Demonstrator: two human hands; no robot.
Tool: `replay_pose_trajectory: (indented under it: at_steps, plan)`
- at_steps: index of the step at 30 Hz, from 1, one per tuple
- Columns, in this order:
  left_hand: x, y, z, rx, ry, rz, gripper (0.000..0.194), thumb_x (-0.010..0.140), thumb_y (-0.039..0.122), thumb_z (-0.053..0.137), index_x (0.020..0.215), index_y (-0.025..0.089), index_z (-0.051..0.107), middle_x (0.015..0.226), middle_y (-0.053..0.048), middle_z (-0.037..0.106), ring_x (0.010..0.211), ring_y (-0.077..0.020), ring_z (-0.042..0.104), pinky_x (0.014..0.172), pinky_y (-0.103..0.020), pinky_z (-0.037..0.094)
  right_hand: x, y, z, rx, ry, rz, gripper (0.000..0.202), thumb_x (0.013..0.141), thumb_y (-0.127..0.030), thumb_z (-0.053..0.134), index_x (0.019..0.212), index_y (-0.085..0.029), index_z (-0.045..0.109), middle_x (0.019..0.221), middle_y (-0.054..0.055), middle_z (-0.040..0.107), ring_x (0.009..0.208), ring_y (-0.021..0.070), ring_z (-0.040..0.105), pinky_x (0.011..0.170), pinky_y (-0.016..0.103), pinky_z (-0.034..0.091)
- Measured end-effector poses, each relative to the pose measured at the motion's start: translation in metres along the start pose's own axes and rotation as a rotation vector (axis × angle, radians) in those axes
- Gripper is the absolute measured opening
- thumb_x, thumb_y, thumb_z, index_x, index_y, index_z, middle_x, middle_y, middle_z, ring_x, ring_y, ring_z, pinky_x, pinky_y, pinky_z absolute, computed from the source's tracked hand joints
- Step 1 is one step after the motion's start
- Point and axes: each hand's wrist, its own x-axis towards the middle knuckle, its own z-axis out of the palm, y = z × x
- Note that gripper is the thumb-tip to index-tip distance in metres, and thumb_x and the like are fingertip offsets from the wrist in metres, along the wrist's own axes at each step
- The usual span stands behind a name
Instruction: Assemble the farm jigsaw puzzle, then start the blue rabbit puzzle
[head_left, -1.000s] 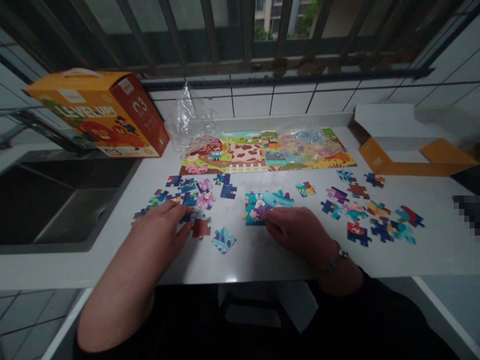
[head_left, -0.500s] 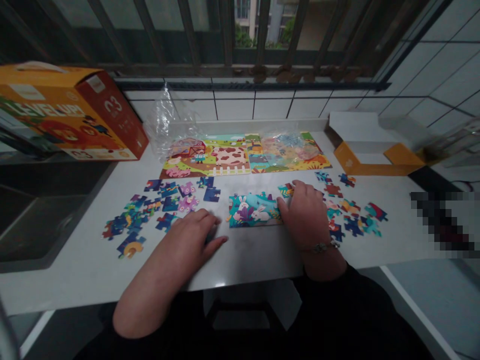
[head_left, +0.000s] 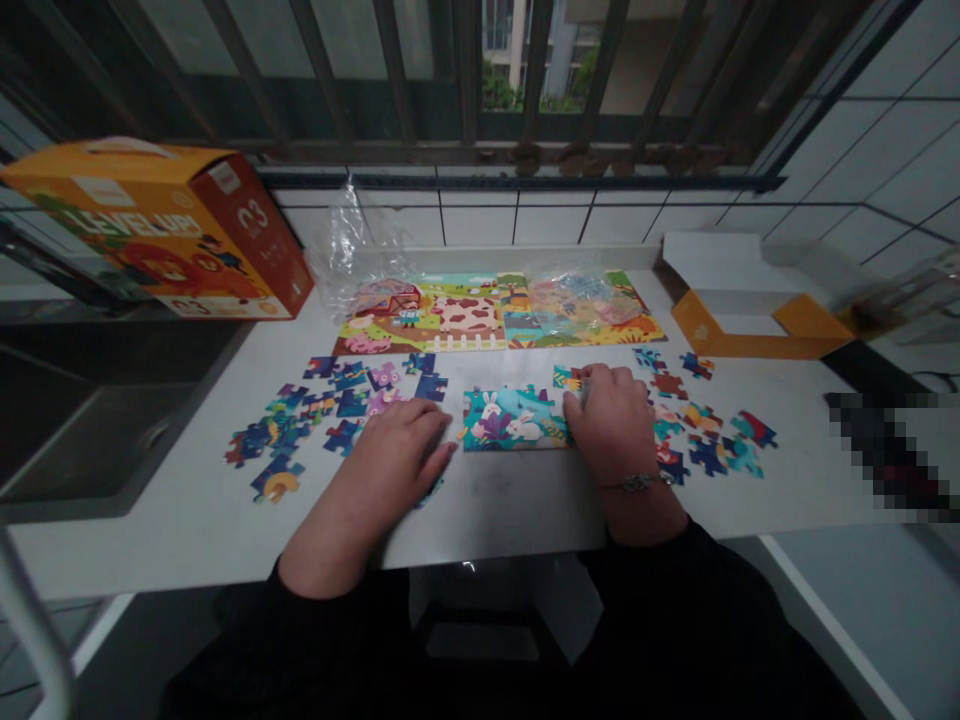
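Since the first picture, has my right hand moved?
Yes. Measured against the cow picture board, the right hand is now farther right and a little nearer the board.

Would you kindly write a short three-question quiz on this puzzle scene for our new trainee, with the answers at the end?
1. True or false: The orange LEVEL UP! box stands on the same side as the sink.
2. Which animals are printed on the joined puzzle section between the left hand and the right hand?
A) Foxes
B) White rabbits
C) Owls
3. Fill in the blank: The bracelet is on the person's ____ wrist.

Key: 1. True; 2. B; 3. right
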Motion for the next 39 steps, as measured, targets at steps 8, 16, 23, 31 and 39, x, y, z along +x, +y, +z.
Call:
replay_pose_trajectory:
  at_steps: [8, 16, 23, 31, 39]
  plan:
    - [0.004, 0.016, 0.017, 0.001, -0.033, 0.063, 0.033, 0.107, 0.03, 0.066, 0.137, 0.023, 0.076, 0.15, -0.015, 0.073, 0.14, -0.038, 0.066, 0.115, -0.062, 0.055, 0.009, 0.013, 0.001, 0.02, -0.092, -0.139, 0.024, 0.108, -0.031, 0.059, 0.119, -0.021, 0.078, 0.125, 0.017, 0.075, 0.112, 0.0349, 0.066, 0.094, 0.045, 0.048]
    - [0.003, 0.016, 0.022, -0.049, -0.004, 0.107, 0.036, 0.105, 0.025, 0.067, 0.139, 0.019, 0.075, 0.151, -0.018, 0.072, 0.139, -0.0369, 0.069, 0.119, -0.062, 0.056, 0.017, 0.03, 0.002, 0.167, -0.021, -0.123, 0.029, 0.091, -0.025, 0.071, 0.119, -0.019, 0.068, 0.106, 0.011, 0.075, 0.098, 0.0294, 0.068, 0.088, 0.039, 0.049]
    - [0.006, 0.021, 0.036, -0.186, 0.001, 0.197, 0.04, 0.104, 0.02, 0.065, 0.143, 0.023, 0.069, 0.149, -0.015, 0.073, 0.141, -0.0341, 0.068, 0.131, -0.067, 0.044, 0.017, 0.02, -0.003, 0.596, 0.046, -0.123, 0.018, 0.092, -0.027, 0.063, 0.108, -0.022, 0.069, 0.091, 0.005, 0.073, 0.079, 0.0212, 0.069, 0.079, 0.036, 0.055]
    - [0.004, 0.019, 0.028, -0.379, 0.18, 0.058, 0.075, 0.1, 0.034, 0.082, 0.165, 0.031, 0.045, 0.16, -0.013, 0.065, 0.147, -0.0314, 0.065, 0.124, -0.055, 0.053, -0.01, -0.017, -0.006, 0.932, -0.278, -0.338, 0.025, 0.1, -0.037, 0.068, 0.121, -0.024, 0.066, 0.1, 0.004, 0.076, 0.083, 0.0189, 0.072, 0.078, 0.033, 0.061]
    - [0.009, 0.022, 0.021, -0.337, 0.081, -0.106, 0.038, 0.098, 0.028, 0.081, 0.135, 0.03, 0.074, 0.125, -0.005, 0.084, 0.112, -0.0286, 0.079, 0.099, -0.043, 0.063, -0.018, -0.035, -0.002, 0.844, -0.251, -0.481, 0.016, 0.102, -0.024, 0.065, 0.118, -0.024, 0.067, 0.114, 0.006, 0.076, 0.092, 0.0187, 0.074, 0.087, 0.034, 0.06]
